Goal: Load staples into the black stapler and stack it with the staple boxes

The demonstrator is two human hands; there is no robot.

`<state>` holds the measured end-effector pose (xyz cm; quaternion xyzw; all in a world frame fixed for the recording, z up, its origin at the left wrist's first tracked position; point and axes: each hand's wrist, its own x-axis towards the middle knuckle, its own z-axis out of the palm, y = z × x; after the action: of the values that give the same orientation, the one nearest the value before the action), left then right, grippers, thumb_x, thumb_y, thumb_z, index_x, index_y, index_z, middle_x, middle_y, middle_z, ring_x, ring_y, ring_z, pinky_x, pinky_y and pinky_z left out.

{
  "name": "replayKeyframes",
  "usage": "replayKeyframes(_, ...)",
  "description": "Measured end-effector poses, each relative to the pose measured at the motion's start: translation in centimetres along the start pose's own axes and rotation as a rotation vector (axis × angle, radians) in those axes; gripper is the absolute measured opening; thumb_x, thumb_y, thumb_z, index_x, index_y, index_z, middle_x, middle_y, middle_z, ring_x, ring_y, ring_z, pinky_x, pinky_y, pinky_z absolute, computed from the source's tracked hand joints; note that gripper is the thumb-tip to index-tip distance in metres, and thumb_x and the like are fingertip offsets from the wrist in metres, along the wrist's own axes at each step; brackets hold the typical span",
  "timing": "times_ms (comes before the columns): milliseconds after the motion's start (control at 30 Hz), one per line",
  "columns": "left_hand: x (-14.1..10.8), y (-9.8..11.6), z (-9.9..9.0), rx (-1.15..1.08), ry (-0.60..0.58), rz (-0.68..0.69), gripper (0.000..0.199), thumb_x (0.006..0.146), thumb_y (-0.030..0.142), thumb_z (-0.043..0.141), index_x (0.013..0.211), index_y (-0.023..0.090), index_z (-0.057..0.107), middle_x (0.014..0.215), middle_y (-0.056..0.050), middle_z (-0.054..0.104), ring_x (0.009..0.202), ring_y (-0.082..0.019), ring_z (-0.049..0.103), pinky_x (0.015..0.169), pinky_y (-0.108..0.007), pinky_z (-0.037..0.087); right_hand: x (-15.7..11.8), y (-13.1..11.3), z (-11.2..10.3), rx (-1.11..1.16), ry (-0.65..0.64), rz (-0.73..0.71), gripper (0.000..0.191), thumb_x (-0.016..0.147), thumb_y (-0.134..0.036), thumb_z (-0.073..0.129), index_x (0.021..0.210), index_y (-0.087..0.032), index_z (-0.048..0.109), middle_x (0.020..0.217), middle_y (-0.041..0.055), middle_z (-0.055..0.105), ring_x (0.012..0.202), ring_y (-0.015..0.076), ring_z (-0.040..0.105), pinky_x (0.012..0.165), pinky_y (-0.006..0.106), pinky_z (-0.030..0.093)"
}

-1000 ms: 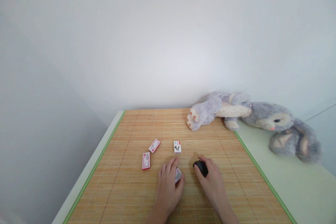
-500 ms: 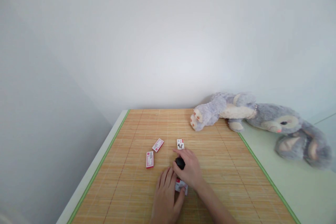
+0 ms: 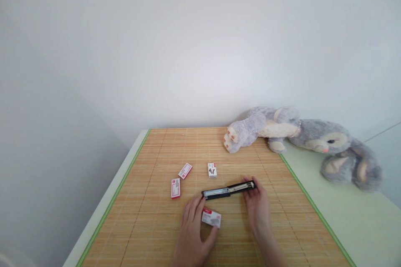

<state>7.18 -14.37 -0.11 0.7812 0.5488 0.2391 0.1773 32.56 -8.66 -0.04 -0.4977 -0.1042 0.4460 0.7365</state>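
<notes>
A black stapler (image 3: pixel 230 190) lies swung fully open, its two halves in one line and its metal inside facing up. My right hand (image 3: pixel 257 206) grips its right end between thumb and fingers. My left hand (image 3: pixel 192 229) rests on the mat with fingers stretched out and thumb apart. Its fingertips are by the stapler's left end; whether they press on it I cannot tell. Between that thumb and the fingers sits a small white and red staple box (image 3: pixel 211 218), with the thumb tip at its lower edge.
Beyond the stapler stands a small box with a stapler picture (image 3: pixel 212 170). Two red-edged white boxes, one tilted (image 3: pixel 185 171) and one upright (image 3: pixel 176 188), lie to the left. A grey plush rabbit (image 3: pixel 282 129) stretches along the back right of the bamboo mat (image 3: pixel 150 225).
The stapler, earlier mostly covered by my right hand, is now spread open. My right hand has moved right with its end. My left hand has shifted slightly, uncovering more of the staple box.
</notes>
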Motion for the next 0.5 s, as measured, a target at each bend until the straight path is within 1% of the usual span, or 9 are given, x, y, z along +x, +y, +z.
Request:
replayKeyframes(67, -0.4, -0.8, -0.8, -0.040, -0.027, 0.005, 0.070, 0.090, 0.033, 0.067, 0.155, 0.031, 0.043, 0.158, -0.010, 0.047, 0.146, -0.034, 0.043, 0.119, -0.056, 0.041, -1.2, -0.5, -2.2, -0.085, 0.045, 0.014, 0.049, 0.081, -0.051, 0.070, 0.124, -0.027, 0.064, 0.113, 0.0017, 0.074, 0.109, 0.0193, 0.070, 0.095, 0.032, 0.057)
replayKeyframes(100, -0.5, -1.1, -1.2, -0.054, -0.048, 0.008, 0.064, 0.089, 0.031, 0.067, 0.150, 0.033, 0.050, 0.154, -0.009, 0.051, 0.143, -0.033, 0.046, 0.117, -0.055, 0.042, -2.1, -0.5, -3.1, -0.152, 0.056, 0.031, 0.049, 0.080, -0.052, 0.071, 0.121, -0.026, 0.064, 0.105, 0.0007, 0.074, 0.097, 0.0181, 0.072, 0.084, 0.029, 0.059)
replayKeyframes(133, -0.4, -1.2, -1.5, -0.067, -0.072, 0.014, 0.056, 0.089, 0.029, 0.067, 0.143, 0.034, 0.056, 0.149, -0.008, 0.054, 0.140, -0.032, 0.048, 0.116, -0.053, 0.043, -3.1, -0.5, -3.9, -0.240, 0.011, 0.086, 0.048, 0.080, -0.053, 0.072, 0.119, -0.026, 0.063, 0.094, -0.0006, 0.073, 0.081, 0.0165, 0.071, 0.071, 0.027, 0.059)
replayKeyframes(200, 0.1, -1.1, -2.0, -0.088, -0.108, 0.020, 0.040, 0.091, 0.029, 0.065, 0.131, 0.034, 0.064, 0.140, -0.007, 0.060, 0.133, -0.031, 0.052, 0.112, -0.051, 0.045, -5.2, 0.1, -4.7, -0.443, -0.204, 0.280, 0.050, 0.079, -0.060, 0.070, 0.113, -0.023, 0.064, 0.079, -0.0023, 0.068, 0.054, 0.0133, 0.061, 0.046, 0.024, 0.047)
replayKeyframes(233, 0.4, -0.8, -2.2, -0.101, -0.120, 0.022, 0.036, 0.091, 0.029, 0.065, 0.127, 0.034, 0.065, 0.136, -0.006, 0.061, 0.130, -0.030, 0.053, 0.110, -0.049, 0.045, -6.2, 0.6, -4.8, -0.540, -0.318, 0.363, 0.052, 0.078, -0.064, 0.069, 0.109, -0.022, 0.063, 0.074, -0.0029, 0.066, 0.045, 0.0114, 0.055, 0.040, 0.023, 0.039)
replayKeyframes(267, 0.9, -0.5, -2.2, -0.114, -0.131, 0.026, 0.035, 0.091, 0.030, 0.067, 0.125, 0.033, 0.064, 0.133, -0.006, 0.062, 0.127, -0.029, 0.054, 0.109, -0.048, 0.045, -7.0, 1.0, -4.7, -0.621, -0.416, 0.417, 0.054, 0.078, -0.068, 0.067, 0.105, -0.021, 0.063, 0.071, -0.0035, 0.065, 0.040, 0.0097, 0.049, 0.037, 0.022, 0.033)
replayKeyframes(333, 1.8, 0.2, -2.2, -0.135, -0.152, 0.033, 0.038, 0.088, 0.032, 0.071, 0.126, 0.031, 0.063, 0.128, -0.005, 0.064, 0.121, -0.028, 0.055, 0.105, -0.046, 0.045, -7.8, 1.6, -4.1, -0.740, -0.535, 0.439, 0.055, 0.079, -0.072, 0.063, 0.098, -0.021, 0.062, 0.065, -0.0050, 0.061, 0.035, 0.0074, 0.041, 0.036, 0.022, 0.026)
replayKeyframes(400, 2.5, 0.7, -2.1, -0.139, -0.169, 0.036, 0.039, 0.085, 0.034, 0.075, 0.122, 0.029, 0.062, 0.122, -0.004, 0.065, 0.115, -0.028, 0.056, 0.102, -0.044, 0.044, -7.7, 1.7, -3.4, -0.812, -0.571, 0.370, 0.052, 0.082, -0.072, 0.059, 0.091, -0.020, 0.060, 0.060, -0.0064, 0.055, 0.037, 0.0074, 0.039, 0.039, 0.023, 0.025)
replayKeyframes(500, 3.2, 1.2, -2.0, -0.117, -0.183, 0.028, 0.031, 0.081, 0.037, 0.080, 0.106, 0.027, 0.064, 0.111, -0.003, 0.066, 0.108, -0.027, 0.057, 0.097, -0.042, 0.042, -6.5, 1.1, -2.7, -0.908, -0.573, 0.186, 0.045, 0.087, -0.064, 0.058, 0.084, -0.019, 0.061, 0.060, -0.0043, 0.055, 0.049, 0.0110, 0.047, 0.049, 0.025, 0.033)
